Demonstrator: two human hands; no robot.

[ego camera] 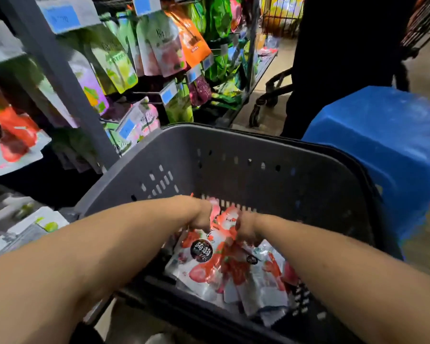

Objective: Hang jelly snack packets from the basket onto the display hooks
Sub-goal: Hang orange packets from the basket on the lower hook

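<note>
Head view: two hands in grey basket (258, 155).
Contents: left hand (202, 219) and right hand (246, 230), fingers curled, each gripping jelly snack packets (209, 268) on basket floor.

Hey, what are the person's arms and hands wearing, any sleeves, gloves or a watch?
The left forearm and right forearm are bare as far as the frame shows, no sleeves. The left hand and right hand are ungloved; no watch or bracelet shows.
</note>
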